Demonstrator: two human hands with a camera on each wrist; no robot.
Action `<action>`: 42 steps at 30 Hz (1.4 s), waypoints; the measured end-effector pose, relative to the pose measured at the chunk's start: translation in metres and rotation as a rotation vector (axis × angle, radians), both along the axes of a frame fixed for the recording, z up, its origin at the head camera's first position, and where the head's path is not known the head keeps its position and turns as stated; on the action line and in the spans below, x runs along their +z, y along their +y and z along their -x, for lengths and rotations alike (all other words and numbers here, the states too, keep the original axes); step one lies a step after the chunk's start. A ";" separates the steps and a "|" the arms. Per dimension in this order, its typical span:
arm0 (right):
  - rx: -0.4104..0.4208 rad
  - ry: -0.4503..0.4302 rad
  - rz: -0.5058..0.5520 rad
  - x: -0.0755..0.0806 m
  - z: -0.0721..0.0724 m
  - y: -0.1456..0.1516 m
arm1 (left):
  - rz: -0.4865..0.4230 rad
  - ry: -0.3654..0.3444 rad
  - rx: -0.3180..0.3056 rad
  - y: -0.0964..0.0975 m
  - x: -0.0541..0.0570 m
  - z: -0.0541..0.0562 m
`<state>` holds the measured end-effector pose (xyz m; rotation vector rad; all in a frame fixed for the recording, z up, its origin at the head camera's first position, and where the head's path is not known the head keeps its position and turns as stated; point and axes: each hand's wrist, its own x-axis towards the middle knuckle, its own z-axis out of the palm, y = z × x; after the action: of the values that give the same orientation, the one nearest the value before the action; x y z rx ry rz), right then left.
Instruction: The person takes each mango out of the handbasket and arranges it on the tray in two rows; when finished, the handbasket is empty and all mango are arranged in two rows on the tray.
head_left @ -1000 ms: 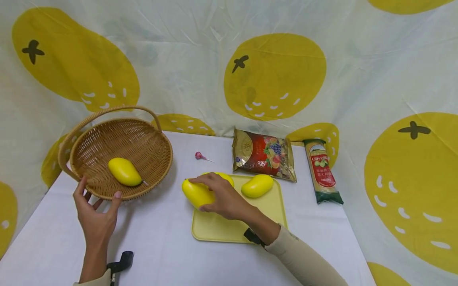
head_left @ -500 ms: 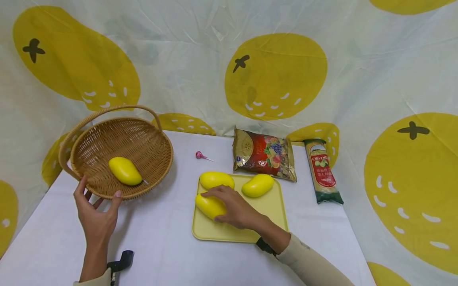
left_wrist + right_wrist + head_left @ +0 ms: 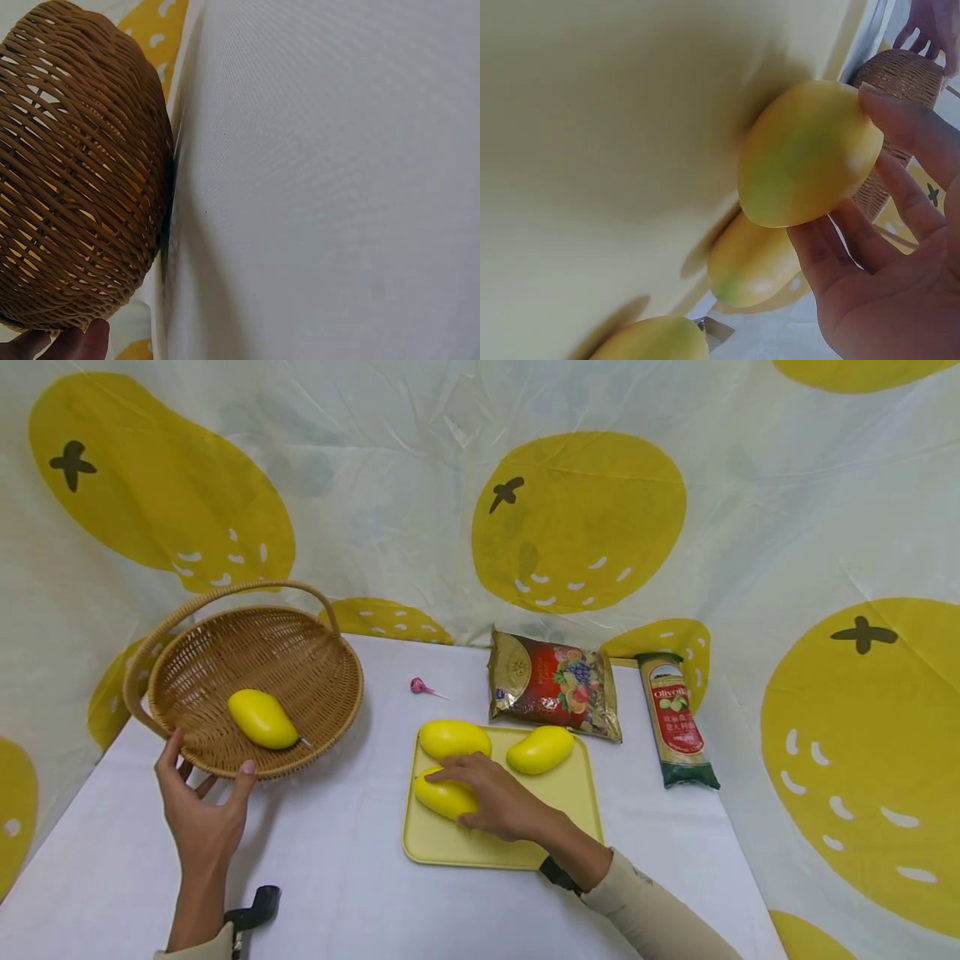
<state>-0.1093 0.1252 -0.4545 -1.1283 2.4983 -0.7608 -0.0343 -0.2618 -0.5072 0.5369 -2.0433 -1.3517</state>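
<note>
A wicker basket (image 3: 247, 647) with an arched handle leans tilted toward me on the left, a yellow mango (image 3: 262, 719) inside it. My left hand (image 3: 201, 810) grips its near rim; the left wrist view shows fingertips (image 3: 94, 341) at the weave. On the yellow tray (image 3: 517, 847), my right hand (image 3: 498, 797) holds a second mango (image 3: 810, 154) between thumb and fingers at the tray's left side. Two other mangoes lie on the tray, a back-left mango (image 3: 453, 739) and a back-right mango (image 3: 540, 749).
Behind the tray lies a red and gold bag (image 3: 555, 685). A pasta packet (image 3: 678, 718) is at the right, and a pink lollipop (image 3: 418, 686) lies between basket and bag. A fruit-patterned curtain (image 3: 390, 493) hangs along the table's back.
My right hand has carried its mango rightward and toward me, onto the tray in front of the back-left mango. Its hold shifted slightly in the last half second. Left hand and basket stay put.
</note>
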 end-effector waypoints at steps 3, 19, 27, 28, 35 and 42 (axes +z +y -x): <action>-0.005 -0.004 0.006 0.002 0.000 0.000 | 0.001 0.000 -0.003 0.000 0.000 0.000; -0.138 0.023 0.240 0.033 0.014 -0.046 | 0.007 0.009 -0.004 0.002 0.002 -0.001; -0.189 0.012 0.394 0.047 0.022 -0.085 | 0.005 0.015 0.003 0.001 0.002 -0.001; -0.185 0.012 0.412 0.048 0.022 -0.090 | 0.006 0.016 0.003 0.001 0.002 -0.001; -0.143 0.042 0.486 0.051 0.028 -0.126 | 0.010 0.013 0.002 0.000 0.001 0.000; -0.126 0.037 0.461 0.054 0.034 -0.160 | 0.004 0.010 -0.002 0.000 0.000 0.000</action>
<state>-0.1436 -0.0348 -0.4005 -1.1323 2.5125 -1.4173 -0.0344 -0.2615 -0.5068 0.5258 -2.0387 -1.3480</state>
